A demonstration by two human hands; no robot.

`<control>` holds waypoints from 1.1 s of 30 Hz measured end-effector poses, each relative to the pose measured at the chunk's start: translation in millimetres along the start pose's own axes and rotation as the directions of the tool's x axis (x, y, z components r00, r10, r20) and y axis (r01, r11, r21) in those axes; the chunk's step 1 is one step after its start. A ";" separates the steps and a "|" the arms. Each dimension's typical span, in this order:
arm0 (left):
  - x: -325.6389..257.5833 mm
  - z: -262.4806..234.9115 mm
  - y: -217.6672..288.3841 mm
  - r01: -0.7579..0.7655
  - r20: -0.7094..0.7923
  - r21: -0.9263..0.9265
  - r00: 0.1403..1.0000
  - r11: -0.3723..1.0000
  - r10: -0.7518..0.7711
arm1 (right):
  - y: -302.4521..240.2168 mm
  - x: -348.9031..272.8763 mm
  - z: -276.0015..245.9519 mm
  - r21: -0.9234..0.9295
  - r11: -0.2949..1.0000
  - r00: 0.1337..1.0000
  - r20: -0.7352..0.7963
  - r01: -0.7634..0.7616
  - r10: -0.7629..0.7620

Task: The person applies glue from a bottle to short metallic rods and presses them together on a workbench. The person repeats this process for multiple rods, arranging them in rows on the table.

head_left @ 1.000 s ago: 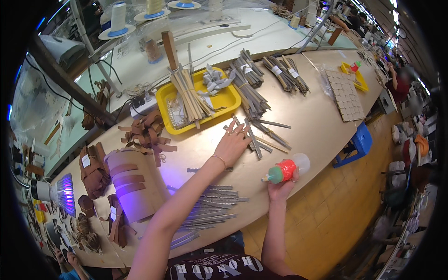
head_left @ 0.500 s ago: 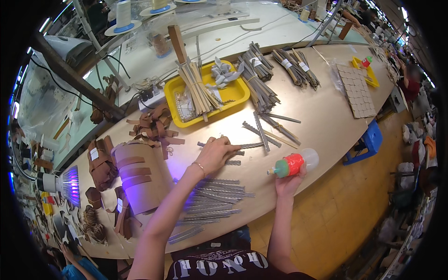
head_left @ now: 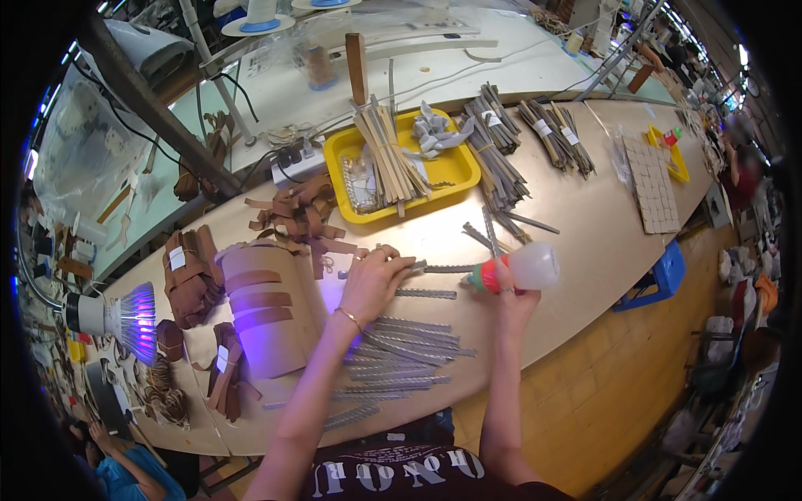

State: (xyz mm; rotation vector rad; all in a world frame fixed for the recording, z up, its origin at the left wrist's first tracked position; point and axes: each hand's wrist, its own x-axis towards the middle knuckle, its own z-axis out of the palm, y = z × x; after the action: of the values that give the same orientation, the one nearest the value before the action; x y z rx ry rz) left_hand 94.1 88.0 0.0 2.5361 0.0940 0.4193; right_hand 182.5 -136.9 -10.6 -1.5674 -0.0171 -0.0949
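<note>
My left hand (head_left: 369,284) is closed over the table, its fingertips pinching the left end of a thin grey twisted strip (head_left: 447,269). In my right hand (head_left: 516,307) is a squeeze bottle (head_left: 536,264) with a translucent body, a red band and a green cap, tipped on its side. Its nozzle points left, close to the strip's right end; whether they touch cannot be made out. Just below the fingers of my left hand lies another grey strip (head_left: 424,294). Nearer me, several similar strips (head_left: 401,351) are spread in a loose row.
Beyond my hands stands a yellow tray (head_left: 341,200) with wooden sticks and grey cloth scraps. Bundled dark sticks (head_left: 501,171) lie beside it. To the left are brown strips (head_left: 292,209), a tan curved form (head_left: 271,334) and a purple-lit lamp (head_left: 134,321). A blue stool (head_left: 660,280) stands at right.
My right hand has brought the bottle left, its nozzle now close to the strip. My left hand still pinches the strip. The whole view has shifted somewhat.
</note>
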 end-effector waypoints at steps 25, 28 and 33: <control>-55.1 -3.7 7.9 0.325 -0.057 0.208 0.946 0.923 -0.320 | -23.7 -8.0 42.4 -0.208 0.965 0.985 -0.040 0.156 -0.168; -55.9 -3.5 2.7 0.309 -0.065 0.211 0.951 0.927 -0.302 | -27.3 -10.1 47.8 -0.252 0.955 0.987 -0.002 0.156 -0.162; -55.5 -1.7 -0.2 0.311 -0.048 0.174 0.950 0.934 -0.308 | -27.6 -12.5 55.2 -0.243 0.959 0.989 0.006 0.147 -0.150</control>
State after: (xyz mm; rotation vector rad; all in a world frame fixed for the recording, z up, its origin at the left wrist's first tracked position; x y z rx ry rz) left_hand 40.9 80.5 -14.1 2.6312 0.5551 0.3210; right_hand 170.8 -81.2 16.2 -1.8099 -0.1173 -0.2323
